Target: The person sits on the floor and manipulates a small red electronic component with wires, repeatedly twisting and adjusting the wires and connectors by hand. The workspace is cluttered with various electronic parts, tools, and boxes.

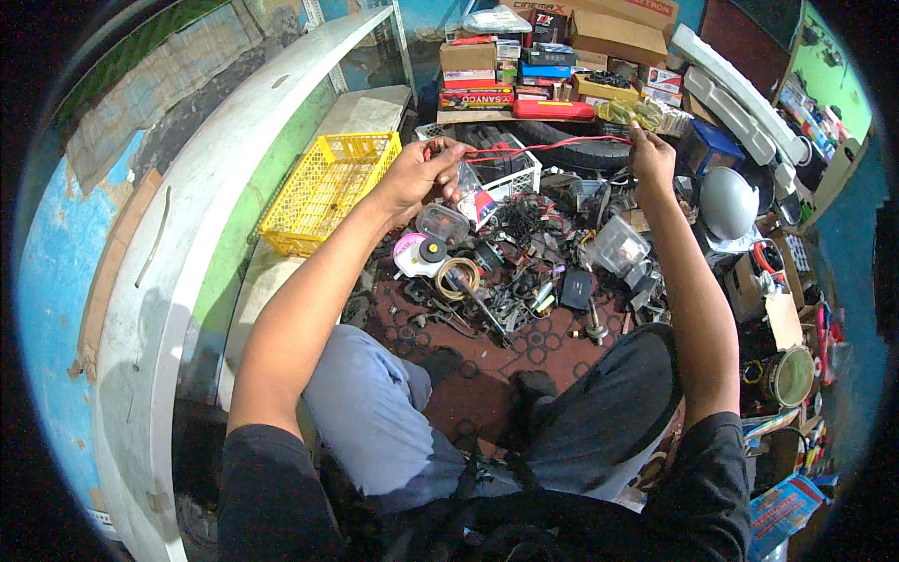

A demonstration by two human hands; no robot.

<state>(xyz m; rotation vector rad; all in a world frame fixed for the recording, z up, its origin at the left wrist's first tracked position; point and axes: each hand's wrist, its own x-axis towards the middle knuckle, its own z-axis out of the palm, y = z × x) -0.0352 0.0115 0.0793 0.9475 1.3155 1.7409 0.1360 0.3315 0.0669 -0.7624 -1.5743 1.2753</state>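
Observation:
A red and black electrical wire (552,145) stretches between my two raised hands, above a heap of loose parts. My left hand (426,175) pinches one end of it between thumb and fingers. Its other fingers curl beneath, beside a small clear plastic packet (476,199). At the right, my right hand (653,155) is closed on the other end, thumb uppermost. The stretch between them sags a little and looks twisted.
Cables and small parts (534,225) cover the red patterned floor (468,361) before my knees. A yellow plastic basket (281,239) lies left, by a white shelf (178,309). Stacked boxes (468,77) and a black tyre (599,155) stand behind; a grey rounded cover (729,203) sits right.

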